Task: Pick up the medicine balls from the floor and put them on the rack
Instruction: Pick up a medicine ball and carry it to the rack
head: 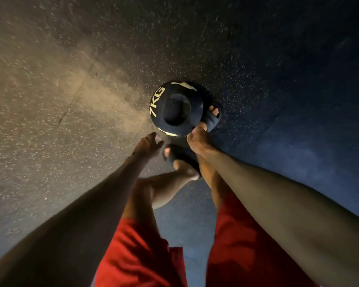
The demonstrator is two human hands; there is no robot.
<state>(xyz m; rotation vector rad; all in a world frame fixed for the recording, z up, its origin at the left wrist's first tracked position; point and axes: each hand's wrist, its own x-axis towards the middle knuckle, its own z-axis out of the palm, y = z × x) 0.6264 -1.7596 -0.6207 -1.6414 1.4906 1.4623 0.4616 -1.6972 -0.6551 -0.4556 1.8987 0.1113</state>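
A black medicine ball [174, 108] marked "7KG" in pale letters sits low over the speckled floor, in front of my feet. It overlaps the toes of my right slide [215, 116]. My left hand [149, 146] reaches toward the ball's lower left edge with fingers spread, a small gap short of it. My right hand [197, 139] presses against the ball's lower right edge. Its fingers look curled, and the ball hides how far they wrap. No rack is in view.
Dark speckled rubber flooring [71, 100] fills the view, lit warm on the left and shadowed blue on the right. My left foot in a dark slide [180, 160] is raised behind my hands. My red shorts [137, 251] fill the bottom.
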